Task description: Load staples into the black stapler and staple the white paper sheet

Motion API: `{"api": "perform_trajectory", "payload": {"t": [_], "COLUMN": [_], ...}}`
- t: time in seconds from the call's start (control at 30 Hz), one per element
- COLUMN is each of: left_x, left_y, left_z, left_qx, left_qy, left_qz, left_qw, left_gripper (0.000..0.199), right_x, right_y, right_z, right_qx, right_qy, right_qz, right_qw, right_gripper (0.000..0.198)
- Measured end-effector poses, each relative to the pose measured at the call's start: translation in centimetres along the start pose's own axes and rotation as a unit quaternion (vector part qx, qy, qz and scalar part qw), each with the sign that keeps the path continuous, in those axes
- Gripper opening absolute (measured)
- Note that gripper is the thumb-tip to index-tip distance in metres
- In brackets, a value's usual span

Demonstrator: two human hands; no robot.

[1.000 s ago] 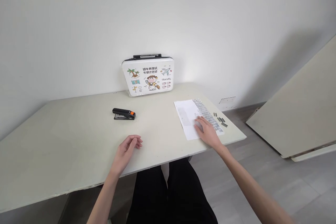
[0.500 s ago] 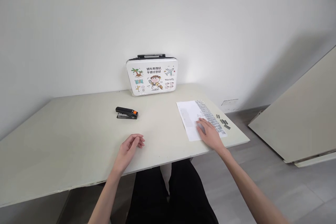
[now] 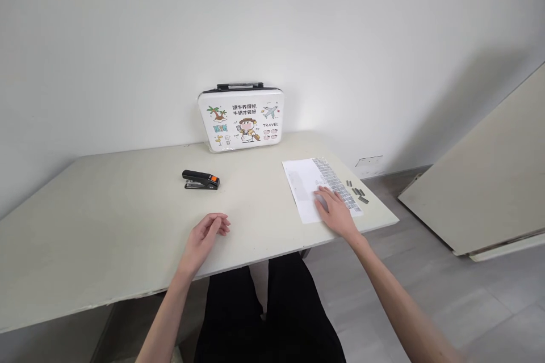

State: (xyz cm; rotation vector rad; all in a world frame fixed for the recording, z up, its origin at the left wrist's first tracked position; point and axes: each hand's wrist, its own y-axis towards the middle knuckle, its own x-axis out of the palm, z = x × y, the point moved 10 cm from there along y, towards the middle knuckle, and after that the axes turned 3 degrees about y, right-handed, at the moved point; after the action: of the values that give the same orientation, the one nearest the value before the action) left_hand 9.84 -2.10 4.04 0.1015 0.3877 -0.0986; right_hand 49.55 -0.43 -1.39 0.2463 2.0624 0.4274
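Right hand [image 3: 338,212] flat on paper [image 3: 303,187]

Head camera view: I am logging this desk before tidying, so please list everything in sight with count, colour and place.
table: one, off-white, under everything
stapler: one, black with orange tab, left of centre
case: one, white with cartoon prints, upright against the wall
paper sheets: white, partly grey-printed, right side
staple strips: a few, grey, right of the paper
board: one, off-white, leaning at right
left hand: empty, curled on the table
right hand: flat on the paper
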Motion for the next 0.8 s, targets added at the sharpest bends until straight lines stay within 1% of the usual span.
{"api": "perform_trajectory", "payload": {"t": [0.17,0.5,0.8], "left_x": [0.12,0.21,0.57], "left_y": [-0.02,0.09,0.04], "left_z": [0.21,-0.36,-0.03], "left_qx": [0.002,0.001,0.007], "left_qy": [0.011,-0.006,-0.026], "left_qz": [0.002,0.003,0.004], "left_qw": [1.000,1.000,1.000], "left_gripper": [0.040,0.037,0.037], "right_x": [-0.16,-0.41,-0.35], "right_y": [-0.03,-0.19,-0.41], "right_z": [0.06,0.12,0.68], "right_qx": [0.007,0.009,0.011], "right_qy": [0.003,0.016,0.013], "right_qz": [-0.001,-0.003,-0.004], "right_qw": [1.000,1.000,1.000], "right_gripper": [0.040,0.040,0.041]}}
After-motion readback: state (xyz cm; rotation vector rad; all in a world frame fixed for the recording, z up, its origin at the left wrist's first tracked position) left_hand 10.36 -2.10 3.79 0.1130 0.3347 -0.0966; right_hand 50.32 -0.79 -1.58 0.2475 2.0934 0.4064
